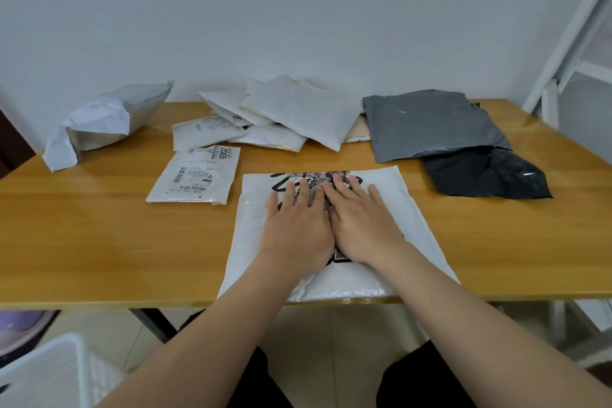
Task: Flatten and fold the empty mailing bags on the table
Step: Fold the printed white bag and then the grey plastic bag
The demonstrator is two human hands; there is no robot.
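A large white mailing bag (417, 219) with a black printed design lies flat at the table's front edge, its near end hanging slightly over. My left hand (298, 225) and my right hand (361, 222) press on its middle side by side, palms down, fingers straight and spread. A smaller white bag with shipping labels (195, 177) lies flat to the left of it. Behind are a pile of white padded bags (291, 113), a grey bag (427, 122) and a black bag (483, 172). A crumpled white-and-grey bag (102, 122) sits far left.
The wooden table (99, 242) stands against a pale wall. A white plastic basket (43, 371) is on the floor at the lower left. A white metal frame (569, 53) stands at the right.
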